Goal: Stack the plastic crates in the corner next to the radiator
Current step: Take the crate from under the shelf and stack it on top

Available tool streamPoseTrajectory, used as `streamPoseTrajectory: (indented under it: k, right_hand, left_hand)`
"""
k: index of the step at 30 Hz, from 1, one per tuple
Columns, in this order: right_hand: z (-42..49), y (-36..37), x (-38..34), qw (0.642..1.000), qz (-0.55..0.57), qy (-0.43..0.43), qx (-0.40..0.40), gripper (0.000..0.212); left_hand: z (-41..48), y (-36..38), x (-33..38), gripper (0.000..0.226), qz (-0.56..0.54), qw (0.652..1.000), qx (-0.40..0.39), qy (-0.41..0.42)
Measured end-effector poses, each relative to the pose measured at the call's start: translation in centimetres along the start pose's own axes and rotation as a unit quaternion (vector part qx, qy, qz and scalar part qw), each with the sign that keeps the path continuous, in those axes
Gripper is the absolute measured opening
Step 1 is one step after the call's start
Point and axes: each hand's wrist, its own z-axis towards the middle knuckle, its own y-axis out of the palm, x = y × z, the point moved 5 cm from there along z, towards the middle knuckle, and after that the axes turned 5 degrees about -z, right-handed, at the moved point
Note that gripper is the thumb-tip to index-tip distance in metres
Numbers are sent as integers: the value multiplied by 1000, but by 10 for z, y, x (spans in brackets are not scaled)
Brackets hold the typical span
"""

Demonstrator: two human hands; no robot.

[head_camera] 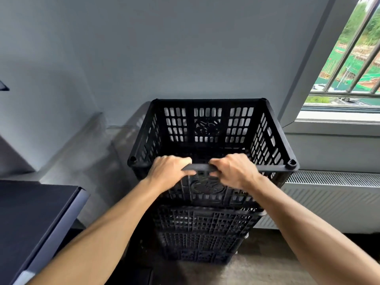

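The person is holding the top crate with 2 hands. The left hand and the right hand are both sitting on the near rim of this black crate, close to each other in the middle. The grip of each hand is pressed tight on the rim, with the fingers curling over the top edge and the thumb tucking under it. Both arms are bare and are reaching forward.

The top crate is open at the top and has lots of little holes in its 4 sides. It is sitting on more black crates. A second crate is showing right under it and a third crate is showing under that one, so it looks like 3 crates in 1 stack, though the low ones are hard to tell apart.

The stack is standing on the floor, with its back close to the grey wall. 1 white radiator is running along just beside the stack on the right. Above the radiator, 1 window with metal bars is letting in light. On the left, well apart from the crates, 1 dark bench is showing.
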Motion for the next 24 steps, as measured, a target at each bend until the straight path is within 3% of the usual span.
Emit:
streamPoseTrajectory:
  k: [6, 14, 24]
  right_hand:
    - [-1, -17, 27, 999, 21, 40, 26, 20]
    - [-7, -8, 7, 998, -11, 11, 62, 20]
    - [-6, -8, 14, 999, 40, -1, 7, 20]
  left_hand:
    - [39, -27, 13, 46, 77, 996, -30, 42]
    - [13, -17, -1, 41, 36, 999, -10, 32]
    - [5, -13, -5, 36, 14, 1000, 7, 22]
